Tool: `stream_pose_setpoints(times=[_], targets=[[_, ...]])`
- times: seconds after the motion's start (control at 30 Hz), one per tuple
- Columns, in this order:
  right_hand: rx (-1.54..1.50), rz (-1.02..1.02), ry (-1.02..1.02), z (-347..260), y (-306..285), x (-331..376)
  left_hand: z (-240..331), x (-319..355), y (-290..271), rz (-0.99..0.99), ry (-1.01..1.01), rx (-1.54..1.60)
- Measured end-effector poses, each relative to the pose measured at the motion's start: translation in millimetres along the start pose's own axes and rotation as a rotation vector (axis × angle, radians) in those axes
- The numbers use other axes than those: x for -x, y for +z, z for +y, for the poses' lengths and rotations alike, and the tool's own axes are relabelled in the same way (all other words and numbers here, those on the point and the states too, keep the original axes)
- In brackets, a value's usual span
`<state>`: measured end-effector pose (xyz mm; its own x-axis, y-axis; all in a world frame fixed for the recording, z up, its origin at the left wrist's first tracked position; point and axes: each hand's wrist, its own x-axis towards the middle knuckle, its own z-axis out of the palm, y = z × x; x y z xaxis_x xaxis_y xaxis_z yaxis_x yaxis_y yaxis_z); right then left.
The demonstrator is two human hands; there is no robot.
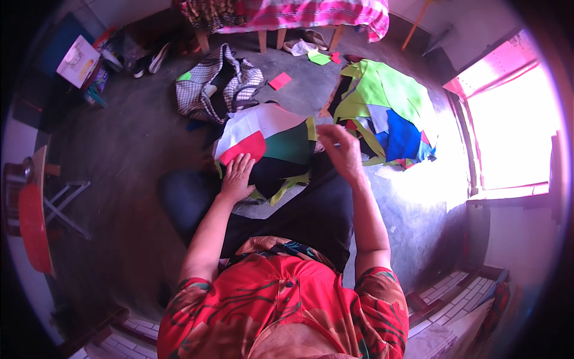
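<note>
My left hand lies flat with its fingers stretched over the lower edge of a red fabric piece. That piece is part of a spread of cloth in front of my legs, beside a white fabric piece, a dark green fabric piece and black cloth. My right hand is raised at the right end of this spread, near a yellow-green strip. Its fingers are loosely bent and apart from the thumb, and I see nothing held in them.
A heap of lime, blue and black fabric scraps lies to the right. Beyond the spread are a checkered cloth bag and a small red scrap. Shoes rest far left. A cloth-covered table stands behind; a bright opening is at right.
</note>
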<state>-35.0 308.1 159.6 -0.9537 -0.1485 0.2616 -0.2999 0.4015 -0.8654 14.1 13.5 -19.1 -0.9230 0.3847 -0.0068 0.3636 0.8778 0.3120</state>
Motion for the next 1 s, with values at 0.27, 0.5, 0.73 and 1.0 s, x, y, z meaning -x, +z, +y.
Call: stream_pose_setpoints(times=[0.27,0.5,0.73,1.0], targets=[[0.434,0.631,-0.036,60.9,-111.9,-21.6,2.9,-0.5,-9.1,-0.055,-0.014,0.013],[0.989,0.718,0.043,100.1,-154.3,-54.0,5.3,0.2,-12.9,-0.075,-0.038,0.036],[1.063,0.507,0.431,135.9,-210.8,-44.4,8.9,-4.5,-14.6,-0.083,-0.040,0.040],[1.070,0.316,0.054,198.2,-236.1,-43.5,9.5,-6.9,-15.8,-0.029,-0.035,0.053]])
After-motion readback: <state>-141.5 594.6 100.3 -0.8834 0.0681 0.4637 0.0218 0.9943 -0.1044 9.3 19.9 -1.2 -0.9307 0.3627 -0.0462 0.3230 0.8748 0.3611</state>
